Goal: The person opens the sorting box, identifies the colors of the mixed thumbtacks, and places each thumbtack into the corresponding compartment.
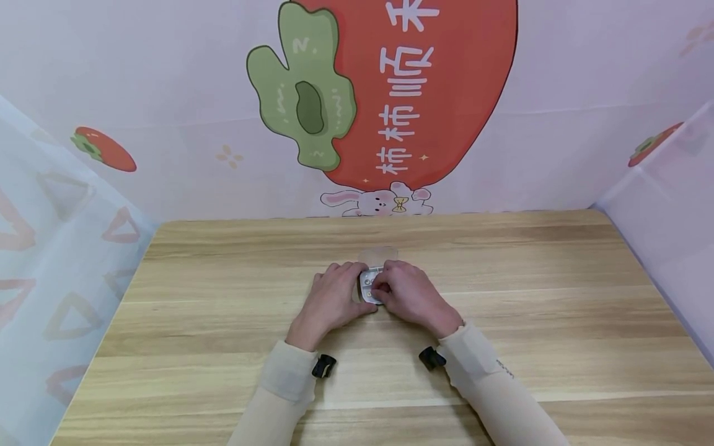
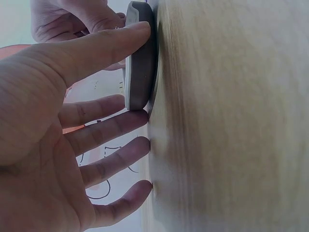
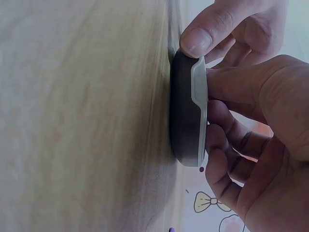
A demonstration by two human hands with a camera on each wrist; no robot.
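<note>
Gripping small dark-sided case [image 3: 186, 116] between thumb and index finger of left hand [image 1: 333, 298], other fingers spread. Lying flat on table [image 1: 212, 291], just below center of head frame, showing pale compartments. Bordered just above by translucent flap [image 1: 378, 253]. Working over compartments with right hand [image 1: 411, 293], fingers curled, tips at top face; can't tell if pinching anything. Backed across upper frame by fruit-printed white cloth [image 1: 184, 56].

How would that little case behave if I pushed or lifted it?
The case looks stiff, its outline crisp and unsagging. Low and flat on the table, it would probably slide rather than tip. Its smooth, rounded sides might feel slippery.
</note>
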